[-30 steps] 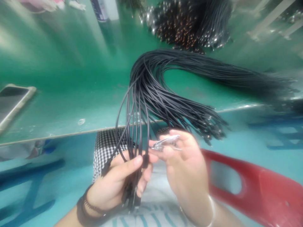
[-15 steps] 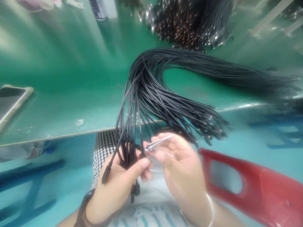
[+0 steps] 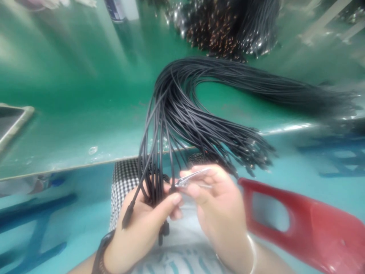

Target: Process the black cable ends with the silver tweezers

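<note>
My left hand (image 3: 145,213) is closed round several black cables (image 3: 156,160) near their ends. A black cable plug (image 3: 128,215) lies across the back of this hand, and other plugs hang below the fingers. Near the thumb, one cable end (image 3: 172,189) stands apart from the rest. My right hand (image 3: 218,205) grips a small silver metal tool (image 3: 189,177) with two slim arms that spread towards the palm. Its narrow end is right at that cable end; whether they touch is too blurred to tell. The rest of the cable bundle (image 3: 182,72) bends over the table.
The green table (image 3: 71,114) ends just beyond my hands. More cables with shiny ends (image 3: 219,30) lie at the back, near a bottle (image 3: 115,9). A phone-like device (image 3: 14,118) lies at left. A red plastic stool (image 3: 319,224) stands at right.
The silver tool and my right hand have shifted slightly down, and the tool's arms look a little closer together. My left hand keeps the same hold on the cables.
</note>
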Demonstrator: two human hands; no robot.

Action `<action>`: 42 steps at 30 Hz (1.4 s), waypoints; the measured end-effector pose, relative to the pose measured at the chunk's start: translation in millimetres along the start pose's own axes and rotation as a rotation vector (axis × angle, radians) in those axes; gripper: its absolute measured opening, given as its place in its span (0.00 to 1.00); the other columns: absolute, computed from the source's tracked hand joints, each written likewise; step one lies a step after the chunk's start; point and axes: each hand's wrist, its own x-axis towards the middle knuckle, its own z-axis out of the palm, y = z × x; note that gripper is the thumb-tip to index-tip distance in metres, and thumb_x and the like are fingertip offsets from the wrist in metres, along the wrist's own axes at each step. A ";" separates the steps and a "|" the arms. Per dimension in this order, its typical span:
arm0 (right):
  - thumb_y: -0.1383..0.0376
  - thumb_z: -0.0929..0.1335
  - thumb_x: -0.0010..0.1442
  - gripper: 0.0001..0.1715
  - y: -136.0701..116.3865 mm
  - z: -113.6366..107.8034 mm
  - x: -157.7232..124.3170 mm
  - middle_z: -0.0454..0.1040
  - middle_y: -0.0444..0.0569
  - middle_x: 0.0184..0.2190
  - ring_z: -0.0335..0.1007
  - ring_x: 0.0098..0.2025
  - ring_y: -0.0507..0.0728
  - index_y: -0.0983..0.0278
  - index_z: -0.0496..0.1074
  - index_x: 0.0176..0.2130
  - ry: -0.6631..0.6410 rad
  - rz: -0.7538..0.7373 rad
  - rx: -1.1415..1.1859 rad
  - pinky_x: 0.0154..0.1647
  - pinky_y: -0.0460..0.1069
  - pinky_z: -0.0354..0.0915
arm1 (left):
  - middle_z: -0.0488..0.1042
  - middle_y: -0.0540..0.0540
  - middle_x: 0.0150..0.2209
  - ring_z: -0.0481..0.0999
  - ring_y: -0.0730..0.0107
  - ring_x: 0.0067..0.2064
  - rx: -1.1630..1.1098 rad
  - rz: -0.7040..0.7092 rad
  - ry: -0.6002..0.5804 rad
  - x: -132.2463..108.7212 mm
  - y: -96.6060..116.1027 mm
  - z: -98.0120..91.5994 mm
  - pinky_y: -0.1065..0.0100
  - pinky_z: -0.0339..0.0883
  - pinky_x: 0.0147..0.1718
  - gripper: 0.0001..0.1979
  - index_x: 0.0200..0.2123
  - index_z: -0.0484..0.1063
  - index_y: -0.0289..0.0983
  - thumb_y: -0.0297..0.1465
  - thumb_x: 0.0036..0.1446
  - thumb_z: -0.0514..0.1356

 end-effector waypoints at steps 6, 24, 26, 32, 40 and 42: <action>0.71 0.76 0.53 0.12 -0.1 -0.2 0.6 0.82 0.42 0.32 0.74 0.19 0.50 0.59 0.72 0.34 0.002 0.004 -0.013 0.20 0.47 0.75 | 0.76 0.53 0.18 0.76 0.68 0.20 0.024 0.010 0.030 0.4 -4.5 -0.5 0.69 0.71 0.21 0.13 0.31 0.70 0.40 0.38 0.51 0.70; 0.65 0.76 0.55 0.11 -30.5 -17.6 9.5 0.80 0.46 0.39 0.79 0.37 0.57 0.59 0.74 0.39 -0.307 0.023 -0.491 0.39 0.53 0.74 | 0.80 0.51 0.24 0.77 0.72 0.25 -0.125 -0.090 -0.243 0.7 3.9 -1.7 0.74 0.70 0.26 0.07 0.35 0.75 0.38 0.36 0.59 0.66; 0.64 0.75 0.56 0.08 -46.3 -27.5 16.4 0.80 0.46 0.38 0.77 0.41 0.59 0.59 0.75 0.38 -0.143 -0.204 -0.813 0.46 0.56 0.72 | 0.83 0.45 0.34 0.81 0.69 0.32 -0.216 -0.117 -0.309 -0.6 4.7 -3.5 0.72 0.73 0.32 0.08 0.42 0.75 0.38 0.35 0.62 0.62; 0.64 0.74 0.55 0.10 -76.6 -44.9 23.6 0.80 0.52 0.43 0.74 0.51 0.66 0.61 0.76 0.39 0.644 -0.769 -1.246 0.55 0.64 0.66 | 0.81 0.38 0.49 0.82 0.59 0.45 -0.376 -0.165 -0.367 -6.6 6.7 -8.4 0.63 0.74 0.44 0.09 0.48 0.69 0.39 0.28 0.64 0.60; 0.67 0.75 0.51 0.11 -23.0 -4.7 1.6 0.79 0.44 0.35 0.73 0.24 0.50 0.61 0.73 0.35 -0.290 0.203 -0.406 0.23 0.45 0.72 | 0.77 0.51 0.28 0.75 0.74 0.27 -0.242 -0.048 -0.241 -4.7 -0.5 -1.0 0.71 0.72 0.32 0.05 0.39 0.74 0.36 0.30 0.60 0.65; 0.67 0.75 0.51 0.11 -16.4 -2.3 5.6 0.79 0.43 0.35 0.70 0.20 0.48 0.61 0.72 0.35 -0.239 0.202 -0.433 0.18 0.43 0.69 | 0.78 0.49 0.30 0.76 0.72 0.29 -0.237 -0.043 -0.300 -3.2 -4.6 -1.5 0.70 0.72 0.33 0.06 0.40 0.75 0.36 0.31 0.61 0.64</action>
